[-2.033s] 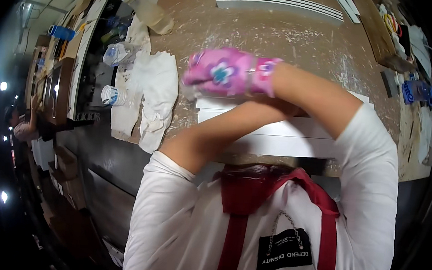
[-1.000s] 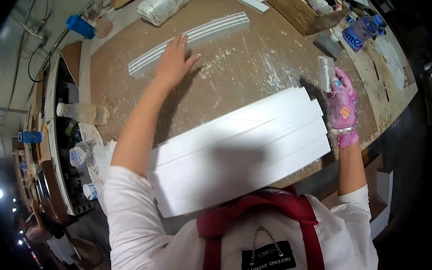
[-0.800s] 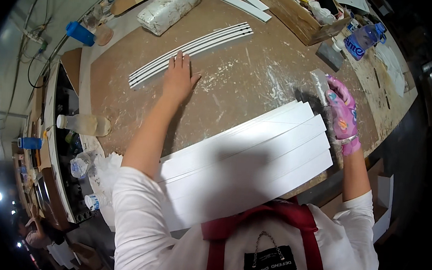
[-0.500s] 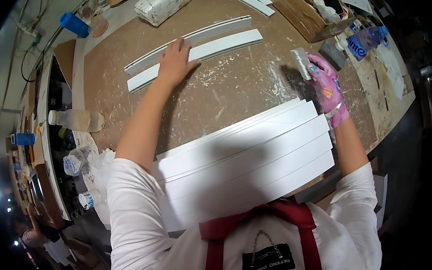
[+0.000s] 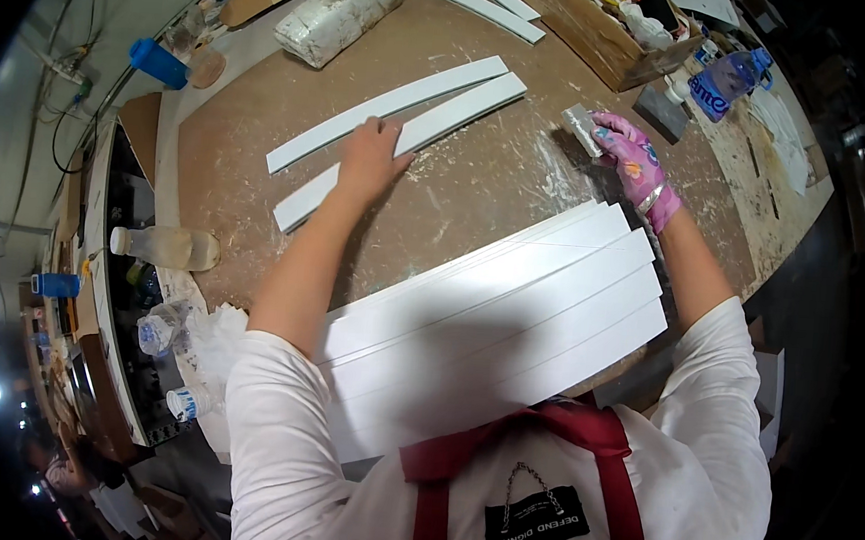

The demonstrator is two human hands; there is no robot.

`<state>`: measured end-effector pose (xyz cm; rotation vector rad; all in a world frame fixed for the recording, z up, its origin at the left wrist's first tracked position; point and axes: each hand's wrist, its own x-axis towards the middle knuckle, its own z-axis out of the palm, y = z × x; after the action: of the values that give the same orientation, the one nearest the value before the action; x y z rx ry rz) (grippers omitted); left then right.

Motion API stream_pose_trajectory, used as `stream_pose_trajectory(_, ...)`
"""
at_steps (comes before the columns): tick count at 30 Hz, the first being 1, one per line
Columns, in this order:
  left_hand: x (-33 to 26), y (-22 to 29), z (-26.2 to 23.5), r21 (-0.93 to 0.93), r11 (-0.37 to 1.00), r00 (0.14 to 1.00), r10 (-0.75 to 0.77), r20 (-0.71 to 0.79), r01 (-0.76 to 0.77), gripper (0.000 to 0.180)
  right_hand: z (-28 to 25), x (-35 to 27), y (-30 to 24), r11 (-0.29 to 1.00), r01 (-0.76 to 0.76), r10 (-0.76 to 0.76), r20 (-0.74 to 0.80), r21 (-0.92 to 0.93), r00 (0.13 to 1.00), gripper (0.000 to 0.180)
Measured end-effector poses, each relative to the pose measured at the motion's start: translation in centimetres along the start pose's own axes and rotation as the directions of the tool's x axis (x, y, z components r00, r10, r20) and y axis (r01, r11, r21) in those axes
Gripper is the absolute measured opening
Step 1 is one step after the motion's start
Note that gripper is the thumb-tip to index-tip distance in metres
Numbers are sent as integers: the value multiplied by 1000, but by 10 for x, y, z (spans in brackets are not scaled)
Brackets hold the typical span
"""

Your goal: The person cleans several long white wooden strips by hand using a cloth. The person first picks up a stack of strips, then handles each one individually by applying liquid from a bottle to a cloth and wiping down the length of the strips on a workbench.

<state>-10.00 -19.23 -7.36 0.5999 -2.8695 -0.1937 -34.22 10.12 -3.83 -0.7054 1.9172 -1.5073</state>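
My bare left hand [image 5: 370, 160] is closed around the middle of the nearer white strip [image 5: 453, 116]. That long, narrow strip lies at a slant on the worn brown board of the workbench. A second white strip [image 5: 394, 102] lies just beyond it, their right ends close together and their left ends further apart. In a pink patterned glove, my right hand [image 5: 632, 164] grips a small flat silvery-grey piece [image 5: 583, 130] whose exact kind I cannot make out. Several overlapping white boards [image 5: 501, 295] lie nearest me, below both hands.
A wrapped white block [image 5: 340, 13] and more white strips [image 5: 471, 2] lie at the far side. A wooden box [image 5: 619, 42] of odds and ends, a grey block [image 5: 661, 113] and a purple-blue bottle [image 5: 728, 85] stand far right. A cloudy bottle [image 5: 165, 247] lies at the left edge.
My left hand has gone from spread over both strips to gripping the nearer one, which has shifted toward me. The farther strip now shows its broad white face. My right hand has moved slightly left.
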Motion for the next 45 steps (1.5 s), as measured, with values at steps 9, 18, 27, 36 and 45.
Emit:
stream_pose_trajectory(9,-57,32,0,-235,971,997,51,61,-36,52,-6,18,11,999,18,-19,38,29,999,33)
stream_pose_trajectory(18,-60,44,2,-9,1000,998,8,62,-8,54,24,62,29,924,235,-172,220,-302,960,40)
stream_pose_trajectory(27,-59,42,1,-5,1000,996,30,84,-30,52,-29,16,-12,820,158,114,427,-550,897,40)
stream_pose_trajectory(36,-46,46,10,38,999,967,-10,255,0,55,179,59,-78,296,899,-490,757,-323,433,35)
stream_pose_trajectory(45,-55,34,14,-386,922,969,90,231,7,37,406,13,-105,163,975,50,988,-152,146,25)
